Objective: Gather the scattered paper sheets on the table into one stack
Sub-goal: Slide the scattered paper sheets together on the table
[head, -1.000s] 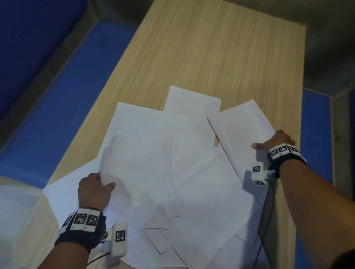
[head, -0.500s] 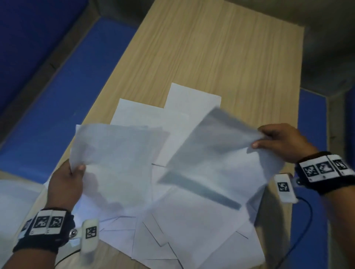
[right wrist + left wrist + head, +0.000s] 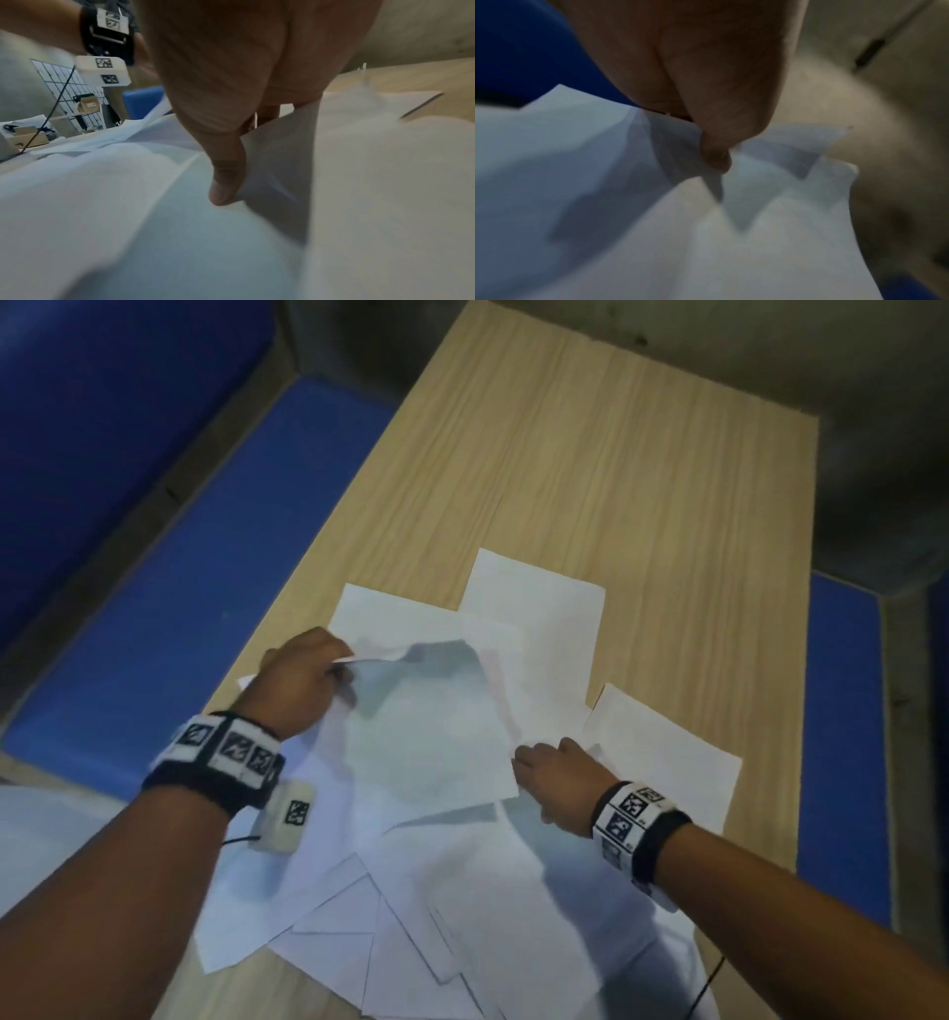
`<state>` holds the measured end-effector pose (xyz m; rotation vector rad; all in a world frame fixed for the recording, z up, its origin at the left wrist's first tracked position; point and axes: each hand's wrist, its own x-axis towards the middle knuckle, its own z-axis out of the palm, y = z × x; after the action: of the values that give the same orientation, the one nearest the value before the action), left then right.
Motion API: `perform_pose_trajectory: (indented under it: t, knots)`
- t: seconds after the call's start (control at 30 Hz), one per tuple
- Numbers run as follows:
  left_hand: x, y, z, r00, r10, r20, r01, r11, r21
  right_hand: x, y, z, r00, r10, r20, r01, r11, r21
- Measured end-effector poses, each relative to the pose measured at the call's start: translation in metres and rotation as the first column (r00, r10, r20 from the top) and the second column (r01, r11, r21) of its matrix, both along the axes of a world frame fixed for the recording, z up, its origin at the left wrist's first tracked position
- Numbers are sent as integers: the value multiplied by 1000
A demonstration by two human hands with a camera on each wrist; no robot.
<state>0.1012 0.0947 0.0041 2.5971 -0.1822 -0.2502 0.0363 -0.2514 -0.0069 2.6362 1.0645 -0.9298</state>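
up close, the left hand [image 3: 300, 680] pinches the far corner of a lifted paper sheet [image 3: 431, 737], thumb on top, so its grip is closed on the paper; the left wrist view shows the edge crumpled under the thumb [image 3: 716, 154]. the right hand [image 3: 557, 775] pinches the same sheet's near right corner, with the thumb [image 3: 226, 182] pressed on the top face and the other fingers beneath, its grip narrow and holding paper. the sheet hangs bowed between both hands, above the scattered paper sheets [image 3: 462, 906], which overlap in a loose fan on the near half of the counter [image 3: 590, 454]. one sheet [image 3: 539, 608] pokes out toward the far side, another [image 3: 667, 752] lies at the right, close to the counter's right edge. some near sheets overhang the front edge. the far half of the light wood counter is bare room. blue padded seating [image 3: 154, 608] runs along the left and right sides. the room is dim, with a grey wall [image 3: 770, 346] behind.
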Motion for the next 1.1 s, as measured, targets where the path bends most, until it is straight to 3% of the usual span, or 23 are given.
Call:
perform_pose_trajectory:
  t: [0.13, 0.27, 0.53, 0.67, 0.73, 0.9, 1.1]
  knots:
    - [39, -42, -27, 983, -177, 56, 168, 977, 127, -5, 7, -2, 993, 35, 109, -30, 998, -51]
    - [70, -71, -53, 936, -352, 24, 332, 901, 279, -7, 14, -2, 993, -19, 120, 29, 997, -77]
    - [102, -91, -65, 878, -457, -144, 439, 648, 623, -2, 14, -8, 980, -192, 42, 194, 980, -44]
    - [111, -90, -55, 861, -471, -191, 482, 638, 601, 0, 13, -8, 972, -234, 28, 233, 972, 15]
    - [114, -87, -55, 861, -486, -149, 467, 640, 610, 0, 12, -10, 972, -233, 35, 232, 972, 33]
    - [111, -85, -37, 853, -507, -124, 468, 637, 612, -1, 12, -11, 988, -157, 13, 157, 986, -62]
    - [104, -67, -1, 896, -415, -159, 443, 860, 251, -10, 1, 1, 985, -167, -43, 165, 986, -30]
